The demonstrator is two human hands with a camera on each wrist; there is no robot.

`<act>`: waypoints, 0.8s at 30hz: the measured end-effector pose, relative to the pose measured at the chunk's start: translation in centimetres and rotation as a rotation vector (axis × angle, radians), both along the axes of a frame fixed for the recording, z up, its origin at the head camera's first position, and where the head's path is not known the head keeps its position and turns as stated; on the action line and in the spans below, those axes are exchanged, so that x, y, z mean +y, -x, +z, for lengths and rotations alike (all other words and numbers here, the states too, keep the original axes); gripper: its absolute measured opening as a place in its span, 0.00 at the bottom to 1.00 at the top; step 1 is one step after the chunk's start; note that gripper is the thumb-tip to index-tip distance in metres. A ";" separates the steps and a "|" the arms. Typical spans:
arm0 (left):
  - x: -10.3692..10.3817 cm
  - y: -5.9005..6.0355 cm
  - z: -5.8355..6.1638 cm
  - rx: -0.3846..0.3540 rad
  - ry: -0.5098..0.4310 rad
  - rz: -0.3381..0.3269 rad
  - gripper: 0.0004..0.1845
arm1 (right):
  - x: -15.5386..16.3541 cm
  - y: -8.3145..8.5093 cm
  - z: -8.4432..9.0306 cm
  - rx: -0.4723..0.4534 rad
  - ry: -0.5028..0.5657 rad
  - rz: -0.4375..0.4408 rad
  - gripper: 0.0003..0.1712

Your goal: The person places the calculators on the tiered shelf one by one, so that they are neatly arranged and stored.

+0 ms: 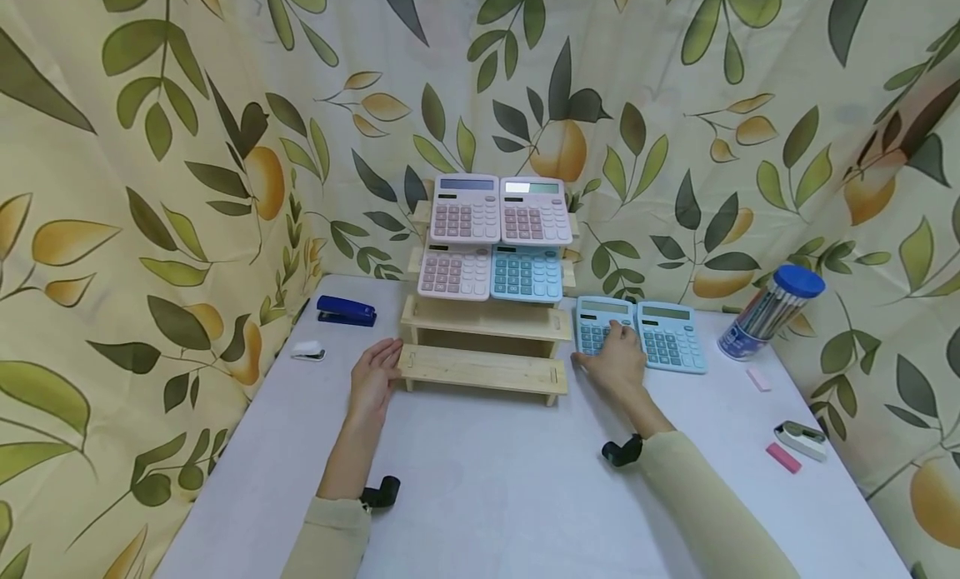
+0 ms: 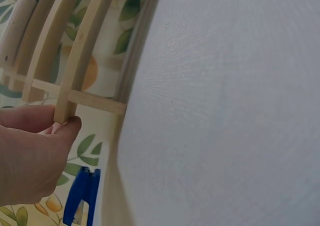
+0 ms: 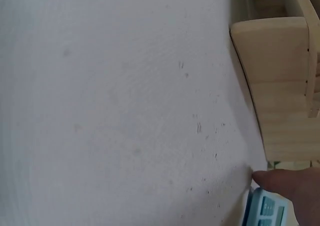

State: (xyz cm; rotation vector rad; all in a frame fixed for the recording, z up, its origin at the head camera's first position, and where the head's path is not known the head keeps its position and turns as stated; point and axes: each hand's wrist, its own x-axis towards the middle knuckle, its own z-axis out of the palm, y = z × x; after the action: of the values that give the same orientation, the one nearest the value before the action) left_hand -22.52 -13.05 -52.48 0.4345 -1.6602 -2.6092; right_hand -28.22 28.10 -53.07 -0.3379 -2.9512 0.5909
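At the far left of the white table [image 1: 480, 479] a blue stapler [image 1: 346, 311] lies near the leaf-print curtain [image 1: 150, 187], with a small white stapler [image 1: 308, 351] just in front of it. My left hand [image 1: 375, 379] rests at the left end of the wooden tiered rack [image 1: 483, 346]; in the left wrist view my thumb and fingers [image 2: 67, 128] pinch the end of its lowest slat.

The rack stands mid-table against the curtain. Its top step carries 2 pink calculators [image 1: 498, 210] side by side, and the step below carries 1 pink calculator [image 1: 454, 271] and 1 blue calculator [image 1: 527, 273]. The 2 lower steps are bare wood.

Just right of the rack, 2 more blue calculators lie flat and touching each other. My right hand [image 1: 618, 358] lies on the left blue calculator [image 1: 600, 322], fingers curved over its keys and thumb at its near edge, gripping it. The right blue calculator [image 1: 671, 336] sits untouched beside it.

Farther right a clear tube of pencils with a blue cap [image 1: 768, 312] leans on the table. Near it lies a pale pink eraser [image 1: 758, 379], and toward the front right corner a grey stapler [image 1: 801, 438] sits beside a brighter pink eraser [image 1: 783, 457].
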 end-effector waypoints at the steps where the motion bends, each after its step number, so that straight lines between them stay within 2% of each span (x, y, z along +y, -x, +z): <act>1: 0.0 0.0 0.0 -0.001 0.001 -0.002 0.39 | -0.1 0.0 -0.1 0.000 0.004 -0.006 0.64; 11: 0.1 -0.1 -0.1 0.005 -0.017 0.005 0.39 | -0.2 0.1 -0.1 -0.002 0.059 -0.055 0.66; 24: 0.0 0.1 -0.2 0.017 -0.014 0.011 0.40 | 0.0 0.0 0.4 0.007 0.103 -0.049 0.69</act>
State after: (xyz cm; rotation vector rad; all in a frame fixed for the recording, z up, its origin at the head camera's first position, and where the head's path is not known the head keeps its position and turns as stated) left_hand -22.63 -13.02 -52.71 0.4196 -1.6311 -2.6111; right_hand -28.21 28.11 -52.63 -0.4153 -2.9027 0.7377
